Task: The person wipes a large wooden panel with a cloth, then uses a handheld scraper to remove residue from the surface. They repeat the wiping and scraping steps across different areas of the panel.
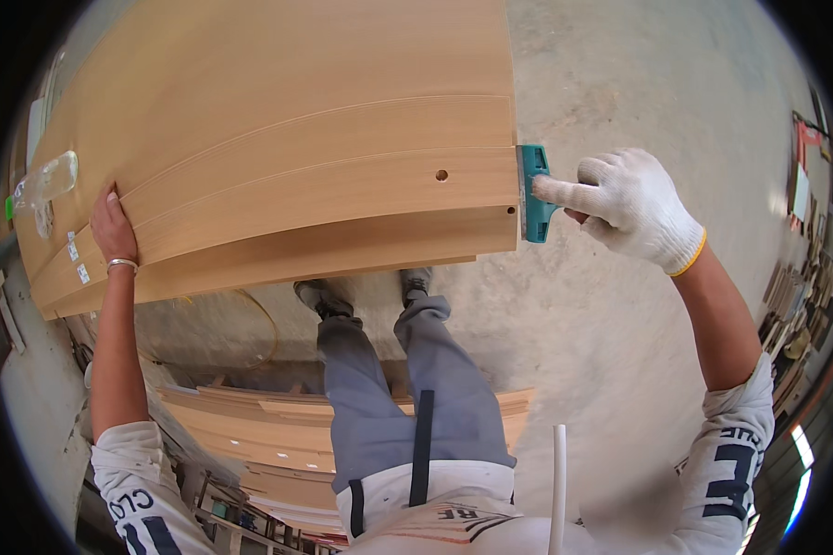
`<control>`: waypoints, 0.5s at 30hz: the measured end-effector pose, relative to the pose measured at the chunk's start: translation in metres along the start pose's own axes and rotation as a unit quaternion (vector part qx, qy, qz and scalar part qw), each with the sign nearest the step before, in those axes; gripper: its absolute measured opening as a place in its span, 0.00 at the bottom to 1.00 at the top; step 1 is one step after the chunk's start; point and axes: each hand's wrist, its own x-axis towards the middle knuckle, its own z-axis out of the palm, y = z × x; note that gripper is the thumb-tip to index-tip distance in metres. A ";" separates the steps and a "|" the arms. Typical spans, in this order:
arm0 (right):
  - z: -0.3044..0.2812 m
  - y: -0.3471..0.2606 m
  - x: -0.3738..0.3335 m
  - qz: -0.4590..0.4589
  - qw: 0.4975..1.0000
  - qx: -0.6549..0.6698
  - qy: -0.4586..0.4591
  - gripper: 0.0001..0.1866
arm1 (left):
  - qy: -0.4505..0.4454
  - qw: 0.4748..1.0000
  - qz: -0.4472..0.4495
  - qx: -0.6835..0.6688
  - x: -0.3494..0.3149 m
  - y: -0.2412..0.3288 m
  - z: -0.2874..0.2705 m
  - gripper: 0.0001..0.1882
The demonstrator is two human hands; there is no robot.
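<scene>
A stack of light-brown wooden panels [324,176] lies in front of me, its long edge nearest me. My left hand [113,227], bare with a band at the wrist, rests on the panels near their left end, fingers laid flat over the top. In a white knitted glove, my right hand [634,203] grips a teal scraper [535,190], index finger stretched along its back. The scraper's blade side is against the right end of the panels. Part of its handle is hidden by the fingers. One round hole shows in the panel edge near that end.
A clear plastic bottle [51,180] with a green cap lies on the panels at the far left. More wooden panels [250,430] are stacked behind my legs. Wood strips [796,305] lie along the right side of the concrete floor [639,92].
</scene>
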 end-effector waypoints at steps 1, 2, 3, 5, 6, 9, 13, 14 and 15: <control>-0.005 0.002 -0.001 -0.004 1.000 -0.008 -0.008 0.29 | 0.000 1.000 -0.004 -0.011 0.002 0.000 0.001 0.23; -0.006 0.002 0.001 -0.012 1.000 -0.010 -0.015 0.29 | -0.003 1.000 -0.005 -0.014 0.002 -0.004 0.000 0.23; -0.006 0.003 0.002 -0.018 0.999 -0.013 -0.023 0.30 | -0.007 1.000 -0.006 -0.018 0.003 -0.008 0.000 0.24; -0.003 0.005 0.002 -0.021 0.999 -0.006 -0.028 0.30 | -0.011 1.000 -0.007 -0.026 0.005 -0.013 -0.002 0.24; -0.001 0.006 0.002 -0.022 0.999 -0.003 -0.031 0.30 | -0.012 0.999 -0.007 -0.030 0.005 -0.015 -0.001 0.24; 0.000 0.007 0.004 -0.036 0.999 -0.019 -0.022 0.30 | -0.009 0.999 -0.016 -0.048 0.006 -0.018 -0.001 0.24; -0.003 0.009 0.006 -0.040 0.998 -0.016 -0.037 0.28 | -0.016 0.997 -0.021 -0.067 0.007 -0.019 -0.001 0.24; -0.002 0.010 0.006 -0.044 0.998 -0.018 -0.037 0.28 | -0.014 0.998 -0.018 -0.065 0.006 -0.019 -0.001 0.24; -0.002 0.011 0.006 -0.048 0.998 -0.019 -0.036 0.28 | -0.012 0.998 -0.016 -0.063 0.005 -0.019 -0.001 0.24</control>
